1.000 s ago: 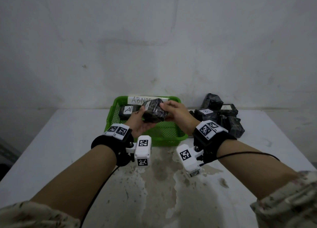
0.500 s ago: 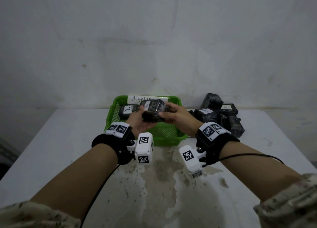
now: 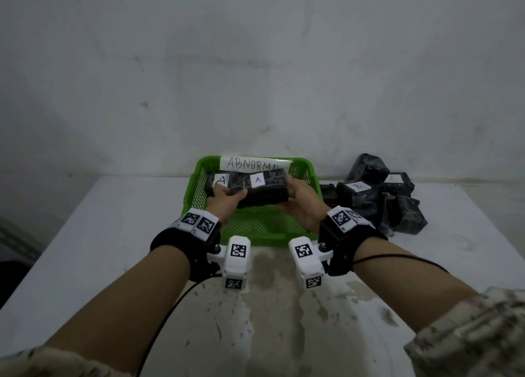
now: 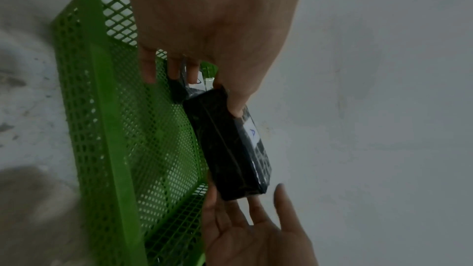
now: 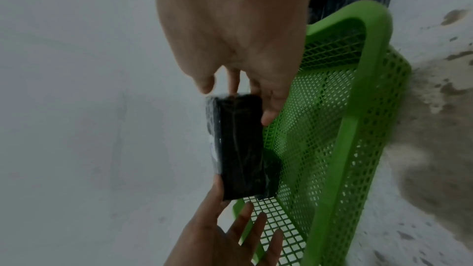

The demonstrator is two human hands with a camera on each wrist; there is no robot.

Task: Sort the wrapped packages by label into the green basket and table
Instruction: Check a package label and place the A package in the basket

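Observation:
A dark wrapped package (image 3: 264, 197) with a white "A" label facing up hangs level over the green basket (image 3: 255, 239). My left hand (image 3: 230, 197) grips its left end, thumb on top. My right hand (image 3: 295, 195) holds its right end. In the left wrist view my left hand (image 4: 204, 86) presses its thumb on the package (image 4: 230, 149) above the basket's mesh (image 4: 102, 108). From the right wrist, my right hand (image 5: 236, 100) pinches the package (image 5: 240, 149) end between thumb and fingers. Another "A" package (image 3: 218, 182) lies in the basket's back left.
A paper sign reading ABNORMAL (image 3: 252, 163) is fixed to the basket's far wall. A pile of dark wrapped packages (image 3: 369, 197), one labelled "B" (image 3: 358, 186), lies on the white table (image 3: 113, 234) right of the basket. A wall stands close behind.
Both hands have turned the package from tilted to level, so its "A" label now faces up, and carried it a little further over the basket.

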